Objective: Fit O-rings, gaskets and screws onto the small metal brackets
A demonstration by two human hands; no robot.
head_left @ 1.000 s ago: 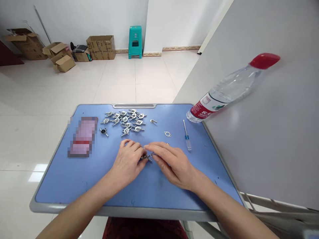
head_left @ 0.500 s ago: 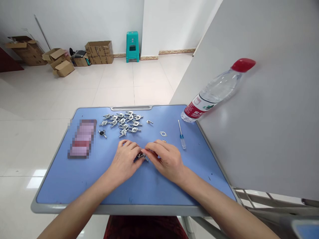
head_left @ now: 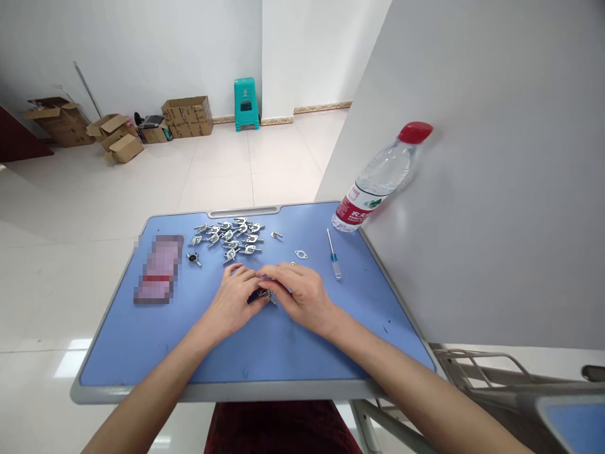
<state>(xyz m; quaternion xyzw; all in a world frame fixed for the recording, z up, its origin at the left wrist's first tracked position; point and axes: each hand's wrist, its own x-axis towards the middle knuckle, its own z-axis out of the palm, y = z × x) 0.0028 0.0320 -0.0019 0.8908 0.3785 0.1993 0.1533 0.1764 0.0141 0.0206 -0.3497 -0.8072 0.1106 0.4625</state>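
My left hand (head_left: 236,296) is closed around a small metal fitting (head_left: 267,296) just above the blue tabletop, its thumb along the near side. Thumb and fingertips of my right hand (head_left: 300,293) are pinched together at the same fitting, from the right. Fingers hide most of the part, so its full shape does not show. Beyond my right hand lies a flat metal plate with holes (head_left: 301,255). Past my left hand, several similar metal fittings (head_left: 230,235) are grouped, and one with a round black centre (head_left: 193,258) lies apart to the left.
A screwdriver (head_left: 334,258) with a clear handle lies on the right of the blue table (head_left: 227,359). Behind it, a water bottle (head_left: 373,183) stands near a grey panel (head_left: 496,189). A blurred-out flat object (head_left: 159,268) lies left. Cardboard boxes (head_left: 186,117) and a teal stool (head_left: 246,104) stand beyond.
The view has shifted slightly, so the table contents appear a little farther left. Both hands stay together on the metal fitting, with only slight finger movement.
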